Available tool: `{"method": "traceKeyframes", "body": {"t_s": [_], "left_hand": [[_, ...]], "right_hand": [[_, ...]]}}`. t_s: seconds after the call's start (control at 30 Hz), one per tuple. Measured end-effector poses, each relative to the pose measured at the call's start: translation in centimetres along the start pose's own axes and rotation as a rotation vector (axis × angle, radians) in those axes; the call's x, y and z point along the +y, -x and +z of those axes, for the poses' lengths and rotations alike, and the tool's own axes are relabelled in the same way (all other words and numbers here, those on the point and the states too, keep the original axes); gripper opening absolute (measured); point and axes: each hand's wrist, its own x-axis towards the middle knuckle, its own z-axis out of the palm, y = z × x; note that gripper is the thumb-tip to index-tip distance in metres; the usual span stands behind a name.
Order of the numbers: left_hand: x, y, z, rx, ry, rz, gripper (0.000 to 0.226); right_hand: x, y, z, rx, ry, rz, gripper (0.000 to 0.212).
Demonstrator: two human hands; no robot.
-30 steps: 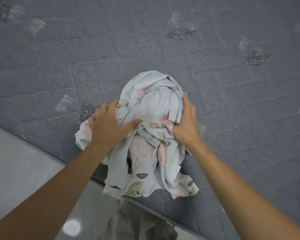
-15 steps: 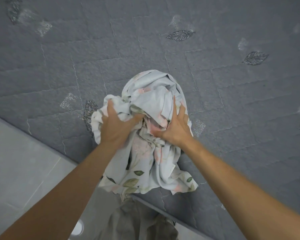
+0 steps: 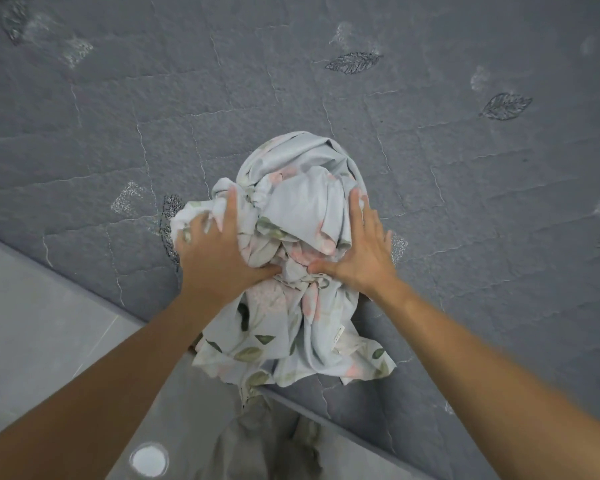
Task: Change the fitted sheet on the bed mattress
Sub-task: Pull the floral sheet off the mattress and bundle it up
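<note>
A crumpled pale floral sheet point(image 3: 302, 216) lies bunched on the grey quilted mattress point(image 3: 465, 202), and its lower part hangs over the near edge. My left hand point(image 3: 219, 251) is on the left of the bundle, its outer fingers sunk into the folds and holding a wad of cloth. My right hand point(image 3: 357, 251) rests flat against the right side, with straight fingers and the thumb pointing inward.
The mattress edge point(image 3: 84, 292) runs diagonally from the left to the bottom right. Beyond it is a grey tiled floor point(image 3: 32, 341) with a bright round reflection point(image 3: 149, 460). Embroidered leaf patches point(image 3: 354, 62) dot the mattress top.
My right hand has slid from the middle of the bundle to its right side and flattened. My left hand has pushed the left wad of sheet further in and up.
</note>
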Motion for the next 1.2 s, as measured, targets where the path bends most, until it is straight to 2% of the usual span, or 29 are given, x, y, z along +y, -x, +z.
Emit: {"method": "traceKeyframes", "body": {"t_s": [0.1, 0.23, 0.33, 0.43, 0.6, 0.67, 0.73, 0.93, 1.1, 1.2], "left_hand": [[-0.4, -0.1, 0.2, -0.066, 0.115, -0.165, 0.16], [-1.6, -0.3, 1.3, -0.206, 0.219, -0.279, 0.156], [-1.7, -0.7, 2.0, -0.24, 0.385, -0.348, 0.155], [-2.0, -0.9, 2.8, -0.193, 0.546, -0.279, 0.14], [-1.7, 0.4, 2.8, -0.171, 0.623, -0.171, 0.145], [-1.4, 1.2, 2.9, -0.148, 0.63, -0.157, 0.138], [-1.3, 1.9, 2.4, -0.136, 0.618, -0.166, 0.14], [-1.3, 6.5, -3.9, -0.145, 0.618, -0.197, 0.143], [-0.7, 13.3, -14.8, -0.06, 0.598, -0.186, 0.136], [-0.9, 18.4, -21.4, -0.01, 0.6, -0.229, 0.132]], "right_hand": [[-0.2, -0.5, 0.5, 0.011, -0.043, 0.124, 0.163], [0.4, -1.0, 0.9, -0.073, -0.097, 0.207, 0.162], [0.9, -1.6, 0.9, -0.128, -0.176, 0.243, 0.163], [1.3, -2.0, 1.2, -0.123, -0.236, 0.213, 0.165], [0.4, -0.5, 1.8, -0.067, -0.341, 0.129, 0.154], [0.0, 0.4, 2.0, -0.033, -0.331, 0.124, 0.15], [-0.6, 1.6, 1.7, -0.025, -0.334, 0.122, 0.149], [-4.8, 8.2, -1.9, -0.006, -0.319, 0.083, 0.142], [-11.5, 15.9, -7.5, 0.006, -0.332, 0.003, 0.139], [-16.1, 20.7, -10.6, -0.04, -0.311, -0.045, 0.139]]}}
